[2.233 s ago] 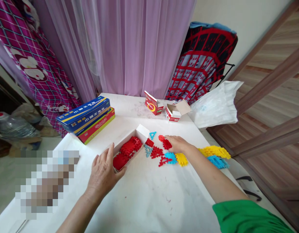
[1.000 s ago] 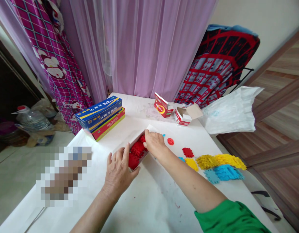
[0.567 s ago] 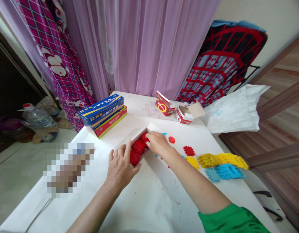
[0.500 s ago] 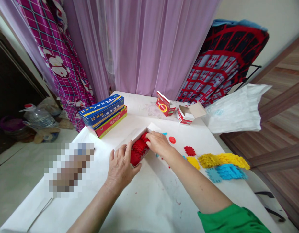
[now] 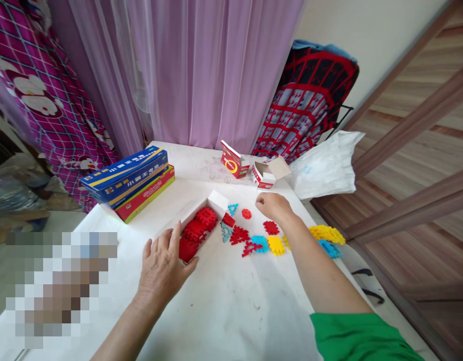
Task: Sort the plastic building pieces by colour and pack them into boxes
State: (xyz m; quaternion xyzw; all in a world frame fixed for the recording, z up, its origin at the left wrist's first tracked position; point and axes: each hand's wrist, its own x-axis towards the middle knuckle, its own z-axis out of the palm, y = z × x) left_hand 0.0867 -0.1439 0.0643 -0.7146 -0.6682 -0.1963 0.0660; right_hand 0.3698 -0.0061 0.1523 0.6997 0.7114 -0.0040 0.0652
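Observation:
My left hand (image 5: 163, 258) steadies a narrow white cardboard box (image 5: 186, 216), fingers along its left side and thumb at the near right corner. Inside the box lie stacked red interlocking plastic pieces (image 5: 201, 224). To the right of the box, my right hand (image 5: 272, 204) is over the table with its fingers curled; whatever they hold, if anything, is hidden. Below and beside it lie loose pieces: a red square (image 5: 271, 228), a red disc (image 5: 247, 214), a blue triangle (image 5: 233, 208), a blue square (image 5: 260, 243) and a yellow square (image 5: 276, 245).
A blue carton (image 5: 129, 173) sits on a red and yellow carton (image 5: 148, 195) at the back left. Two small red boxes (image 5: 234, 163) stand at the back. Yellow pieces (image 5: 327, 233) and blue pieces (image 5: 330, 248) are piled right. A white bag (image 5: 325, 168) hangs by the table's edge.
My right hand has left the box and moved right, over the loose pieces. My left hand stays on the box. The view has turned right.

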